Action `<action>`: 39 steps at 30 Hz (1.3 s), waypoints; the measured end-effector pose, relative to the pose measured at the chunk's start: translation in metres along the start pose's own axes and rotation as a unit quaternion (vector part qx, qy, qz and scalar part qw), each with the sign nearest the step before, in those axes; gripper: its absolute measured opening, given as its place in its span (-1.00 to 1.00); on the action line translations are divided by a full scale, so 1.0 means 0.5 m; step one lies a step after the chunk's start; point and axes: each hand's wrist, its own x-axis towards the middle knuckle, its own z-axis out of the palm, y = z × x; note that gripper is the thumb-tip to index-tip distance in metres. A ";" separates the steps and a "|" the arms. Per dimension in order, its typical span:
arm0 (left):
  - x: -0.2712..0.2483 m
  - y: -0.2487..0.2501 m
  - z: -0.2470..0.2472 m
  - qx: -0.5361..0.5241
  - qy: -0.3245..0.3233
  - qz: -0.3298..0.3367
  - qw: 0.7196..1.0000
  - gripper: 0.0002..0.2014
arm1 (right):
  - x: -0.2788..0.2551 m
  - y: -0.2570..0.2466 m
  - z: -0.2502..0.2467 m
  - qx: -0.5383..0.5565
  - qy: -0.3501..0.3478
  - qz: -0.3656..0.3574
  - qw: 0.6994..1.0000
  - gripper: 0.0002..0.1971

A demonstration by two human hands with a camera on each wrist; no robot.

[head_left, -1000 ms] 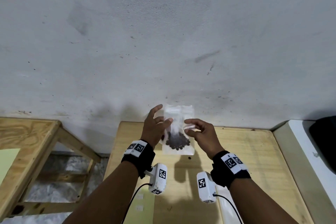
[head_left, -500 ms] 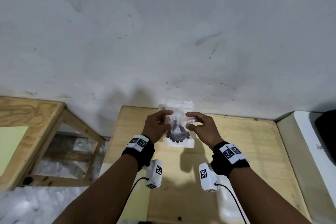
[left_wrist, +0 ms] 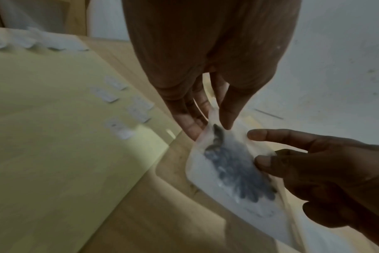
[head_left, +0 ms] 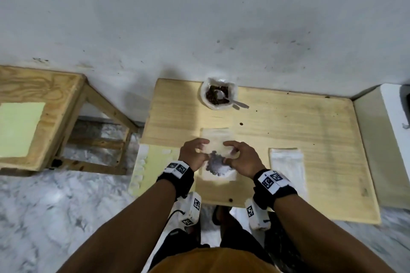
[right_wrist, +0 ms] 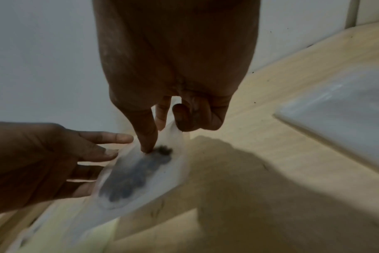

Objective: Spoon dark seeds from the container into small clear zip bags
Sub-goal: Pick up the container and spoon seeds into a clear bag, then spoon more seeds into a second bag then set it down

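A small clear zip bag (head_left: 218, 163) with a clump of dark seeds hangs between both hands just above the wooden table (head_left: 310, 162). My left hand (head_left: 205, 150) pinches the bag's left edge between thumb and fingers (left_wrist: 226, 119). On the other edge, my right hand (head_left: 228, 153) pinches it, thumb (right_wrist: 148, 142) pressed on the bag (right_wrist: 141, 172) beside the seeds. The bag (left_wrist: 234, 164) is blurred in both wrist views. A white container (head_left: 218, 95) of dark seeds stands at the table's far edge, with a metal spoon (head_left: 233, 101) resting in it.
Empty clear bags (head_left: 287, 164) lie flat on the table to the right. A pale yellow sheet (head_left: 155, 162) with small white labels lies at the table's left edge. A wooden stool (head_left: 44, 115) stands further left, a white unit (head_left: 395, 122) at the right. Loose seeds dot the table.
Both hands have come down with the bag from in front of the wall to just above the table. The view has tipped downward, bringing the seed container and spoon into sight.
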 end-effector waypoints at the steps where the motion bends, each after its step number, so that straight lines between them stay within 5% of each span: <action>1: -0.006 -0.016 -0.002 0.001 -0.008 -0.010 1.000 -0.59 | -0.010 0.005 0.018 -0.022 0.000 0.003 1.000 -0.45; 10: -0.015 -0.077 0.004 0.027 -0.047 -0.040 0.998 -0.50 | -0.043 0.029 0.106 -0.143 0.009 0.054 0.988 -0.31; 14: -0.022 -0.059 0.001 0.069 -0.030 -0.004 0.997 -0.53 | -0.055 0.031 0.095 -0.132 0.031 0.054 0.989 -0.31; 18: -0.039 -0.023 0.024 0.066 0.010 0.056 0.996 -0.74 | -0.081 0.064 0.049 -0.009 0.141 0.052 0.989 -0.69; 26: -0.052 0.064 0.215 0.024 -0.143 -0.039 0.989 -0.90 | -0.154 0.225 -0.115 0.048 0.239 0.185 0.952 -0.82; 31: -0.051 0.087 0.333 0.020 -0.158 -0.076 0.984 -0.97 | -0.156 0.292 -0.178 0.053 0.228 0.232 0.944 -0.49; 34: -0.042 0.088 0.382 0.003 -0.147 -0.094 0.985 -0.93 | -0.150 0.306 -0.198 -0.004 0.163 0.252 0.954 -0.29; 39: -0.029 0.085 0.438 0.035 -0.112 -0.081 0.990 -0.93 | -0.139 0.327 -0.206 0.028 0.148 0.248 0.957 -0.43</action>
